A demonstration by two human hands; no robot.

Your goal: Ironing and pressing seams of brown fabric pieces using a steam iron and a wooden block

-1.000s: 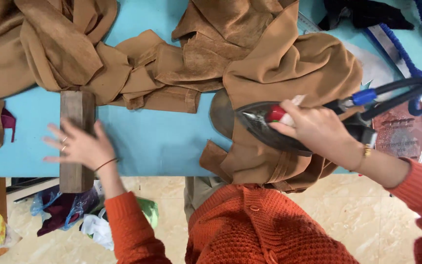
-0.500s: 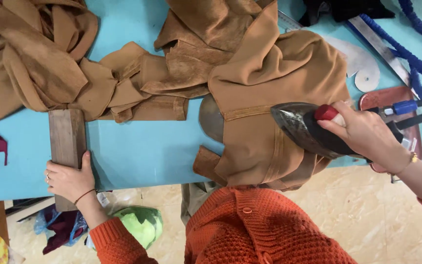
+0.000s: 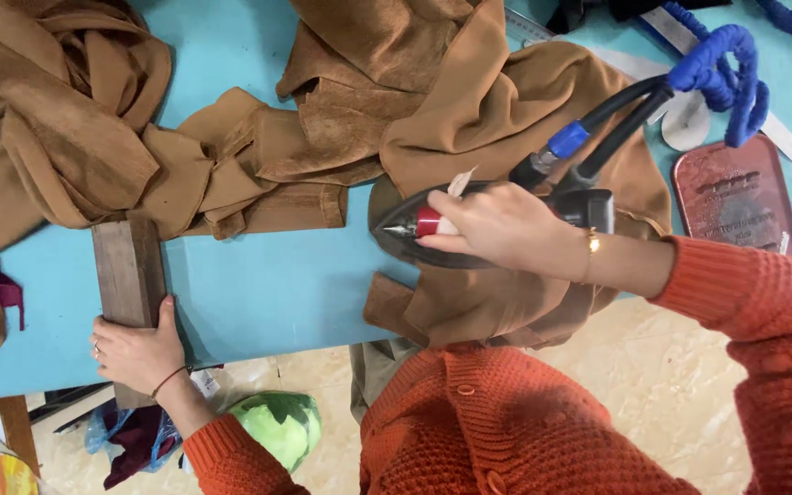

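My right hand [image 3: 497, 229] grips the handle of a black steam iron [image 3: 433, 234] with a red button, its soleplate pressed on brown fabric [image 3: 497, 101] that drapes over the turquoise ironing table [image 3: 258, 293]. Black hoses with a blue fitting [image 3: 568, 139] run from the iron's back. My left hand [image 3: 137, 350] rests at the table's near edge, fingers wrapped on the end of a wooden block [image 3: 127, 270]. I wear an orange knitted cardigan.
More brown garments [image 3: 57, 128] are heaped at the left and back of the table. A red-brown iron rest [image 3: 735, 194] lies at the right, with a blue wrapped cable [image 3: 726, 78] above it. A green bag [image 3: 277, 426] and purple cloth [image 3: 135, 440] lie on the floor.
My right hand has slid the iron leftward over the brown fabric, its tip now pointing left. My left hand moved down to the wooden block's near end and stays there.
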